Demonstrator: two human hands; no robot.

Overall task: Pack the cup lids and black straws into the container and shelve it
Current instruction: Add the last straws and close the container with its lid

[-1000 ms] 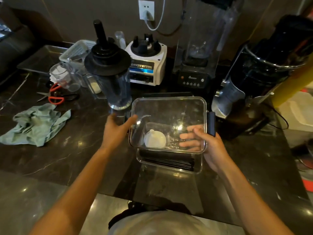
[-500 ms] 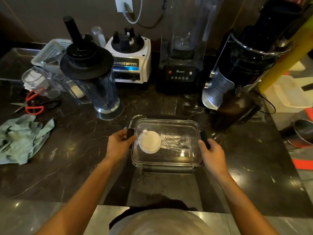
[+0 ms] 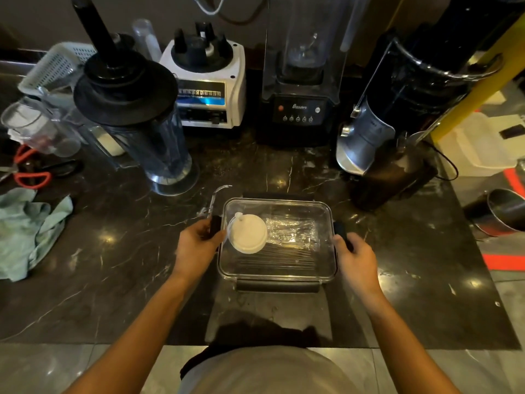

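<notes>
While hands flank container, counter near.

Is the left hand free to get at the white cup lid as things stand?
Probably not: the container's clear cover sits over the cup lid, and the left hand is at the side latch.

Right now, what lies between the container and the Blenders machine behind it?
Head view: only bare countertop between the container and the Blenders machine.
</notes>
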